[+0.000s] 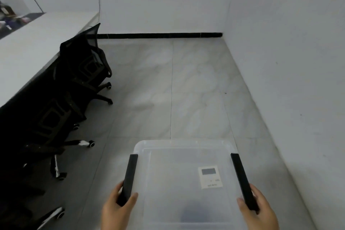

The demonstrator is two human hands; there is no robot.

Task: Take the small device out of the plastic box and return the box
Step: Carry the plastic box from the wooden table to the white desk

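A grey marble-patterned tiled floor (186, 84) is seen, crossed by a thin dark grout line. White walls (280, 24) are met by it at the back and on the right, with a black skirting strip (158, 35) along the back wall. A long white bench (37, 46) is set along the left side. Black office chairs (82, 65) on castors are lined up against it. Small, blurred clutter (11, 18) is visible at the far left.

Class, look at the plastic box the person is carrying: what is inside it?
Through the lid of the box shows a small white device with a grey screen. A blurred dark patch nearer the person cannot be identified.
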